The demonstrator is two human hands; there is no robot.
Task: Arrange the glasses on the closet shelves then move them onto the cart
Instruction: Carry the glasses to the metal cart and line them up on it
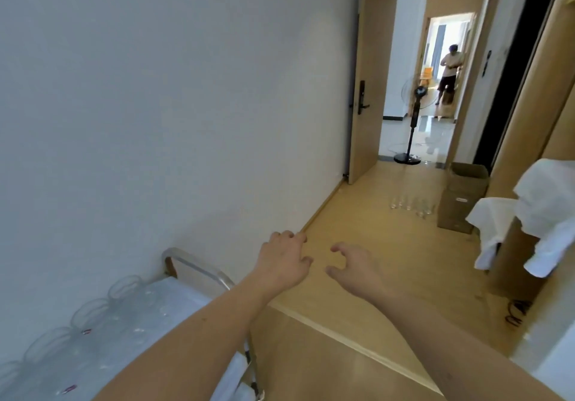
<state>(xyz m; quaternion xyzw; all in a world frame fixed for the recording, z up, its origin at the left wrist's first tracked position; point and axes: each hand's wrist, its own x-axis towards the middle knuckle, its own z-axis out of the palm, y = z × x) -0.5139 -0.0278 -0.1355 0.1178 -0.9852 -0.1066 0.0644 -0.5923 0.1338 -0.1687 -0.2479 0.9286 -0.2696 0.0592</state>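
Note:
A cart [199,268] with a metal rail and a white top stands at the lower left against the wall. Several clear glasses [93,316] stand in a row along its far side. More clear glasses [410,204] stand on the wood floor farther off, beside a cardboard box. My left hand [284,259] and my right hand [351,265] are stretched out in front of me above the floor, to the right of the cart. Both hold nothing, their fingers loosely curled. The closet shelves are not in sight.
A cardboard box [463,198] stands at the right near white cloth [544,213] draped over furniture. An open wooden door [365,83] leads to a hallway with a standing fan [412,114]. A person [449,72] stands far down the hallway.

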